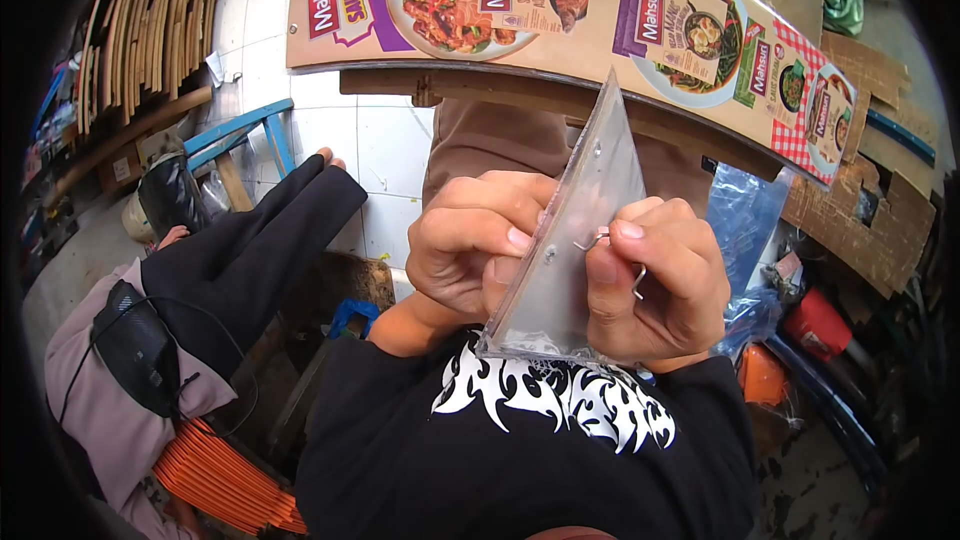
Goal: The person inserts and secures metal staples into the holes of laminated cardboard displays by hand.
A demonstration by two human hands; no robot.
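Observation:
A thin grey panel (602,175) stands tilted on edge in front of my chest, with small metal fittings or holes along its face. My left hand (470,240) is closed on the panel's left edge, thumb and fingers pinching it. On the other side, my right hand (668,285) pinches a small bent metal wire hook (588,244) between thumb and forefinger. One bent end of the hook points at the panel's face, close to a fitting; whether it touches I cannot tell. The other end sticks out below my forefinger.
A printed food-advert board (580,15) lies across a wooden bench (480,90) ahead. Stacked brown sheets (150,20) stand at the far left. Another person (260,250) in dark trousers sits at left, near a blue frame (240,130). Clear plastic (740,220) and cardboard (850,220) lie at right.

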